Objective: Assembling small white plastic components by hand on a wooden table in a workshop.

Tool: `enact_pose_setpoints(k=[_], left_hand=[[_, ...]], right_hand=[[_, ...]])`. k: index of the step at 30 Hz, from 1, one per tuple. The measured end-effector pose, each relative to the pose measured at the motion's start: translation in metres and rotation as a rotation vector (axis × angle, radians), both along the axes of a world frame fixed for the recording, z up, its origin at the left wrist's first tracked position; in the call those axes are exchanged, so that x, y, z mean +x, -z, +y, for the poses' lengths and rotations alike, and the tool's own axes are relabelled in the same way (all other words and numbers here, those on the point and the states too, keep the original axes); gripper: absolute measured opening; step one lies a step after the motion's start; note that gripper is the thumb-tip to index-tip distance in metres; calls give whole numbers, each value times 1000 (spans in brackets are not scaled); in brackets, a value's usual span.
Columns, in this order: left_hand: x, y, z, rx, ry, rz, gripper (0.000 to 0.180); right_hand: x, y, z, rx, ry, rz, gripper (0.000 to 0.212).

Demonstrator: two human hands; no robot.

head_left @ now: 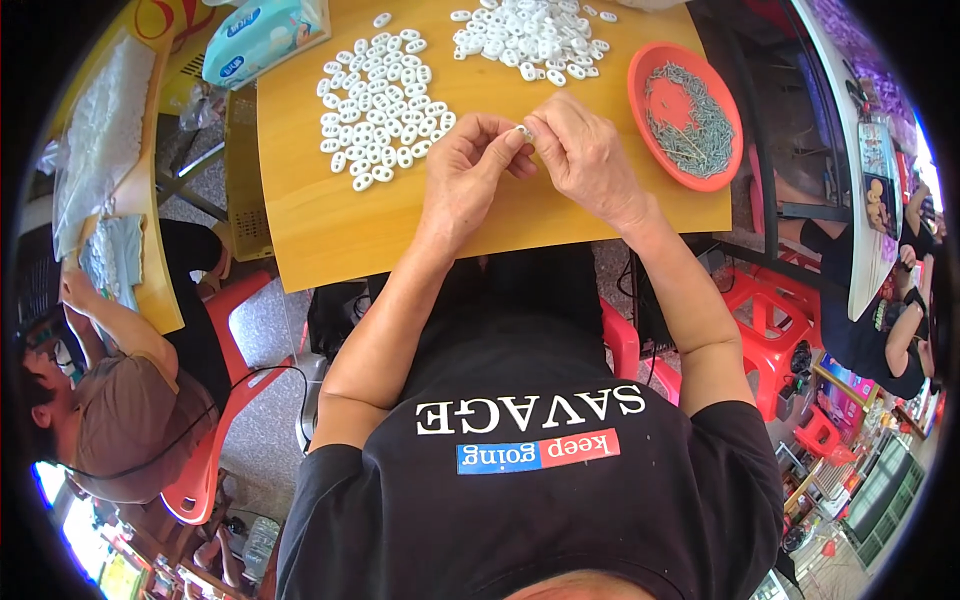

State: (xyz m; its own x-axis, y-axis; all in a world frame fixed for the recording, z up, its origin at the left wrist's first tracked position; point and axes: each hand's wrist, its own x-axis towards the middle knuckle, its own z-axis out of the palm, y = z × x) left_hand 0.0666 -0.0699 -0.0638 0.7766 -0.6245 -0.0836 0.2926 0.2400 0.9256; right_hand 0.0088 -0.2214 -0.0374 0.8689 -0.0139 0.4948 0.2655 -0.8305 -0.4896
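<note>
My left hand (468,172) and my right hand (583,152) meet over the middle of a wooden table (330,225). Together their fingertips pinch one small white plastic piece (523,131). A flat spread of the same white oval pieces (382,100) lies to the left of my hands. A second heap of white pieces (528,38) sits at the far edge. To the right of my right hand is an orange plate (652,75) holding many small metal pins (690,118).
A pack of wet wipes (262,35) lies at the table's far left corner. A person in a brown shirt (120,410) sits at a neighbouring table on the left. Red plastic stools (770,330) stand on the right, near other people.
</note>
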Motion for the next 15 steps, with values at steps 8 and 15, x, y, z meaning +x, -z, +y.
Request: enact_pose_setpoints(k=[8, 15], left_hand=[[0, 2, -3, -14, -27, -12, 12], [0, -2, -1, -16, -21, 16, 12]], right_hand=[[2, 10, 7, 14, 27, -66, 16], [-2, 0, 4, 0, 44, -52, 15]])
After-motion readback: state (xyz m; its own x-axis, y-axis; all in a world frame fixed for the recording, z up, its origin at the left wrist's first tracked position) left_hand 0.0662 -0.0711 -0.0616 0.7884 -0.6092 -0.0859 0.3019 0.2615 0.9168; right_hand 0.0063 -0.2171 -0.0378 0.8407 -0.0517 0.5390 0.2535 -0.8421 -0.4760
